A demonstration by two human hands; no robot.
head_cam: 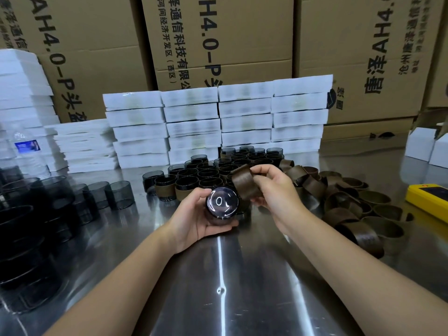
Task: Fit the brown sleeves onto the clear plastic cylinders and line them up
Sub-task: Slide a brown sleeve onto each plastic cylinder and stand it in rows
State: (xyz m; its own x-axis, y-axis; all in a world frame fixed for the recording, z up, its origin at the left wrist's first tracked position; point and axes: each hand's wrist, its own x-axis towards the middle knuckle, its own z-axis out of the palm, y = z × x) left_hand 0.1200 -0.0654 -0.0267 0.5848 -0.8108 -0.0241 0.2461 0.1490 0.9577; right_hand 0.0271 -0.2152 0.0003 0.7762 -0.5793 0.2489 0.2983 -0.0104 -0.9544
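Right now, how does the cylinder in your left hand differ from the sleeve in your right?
The cylinder is dark, glossy plastic with a closed, reflecting end; the sleeve is a matte brown open band. The left hand cups the cylinder; the right hand pinches the sleeve. Both are round.

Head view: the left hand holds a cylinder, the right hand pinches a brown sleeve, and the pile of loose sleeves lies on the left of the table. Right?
Not quite. The head view shows the pile of loose sleeves on the right of the table, not the left. The rest stands: the left hand holds a cylinder and the right hand pinches a brown sleeve.
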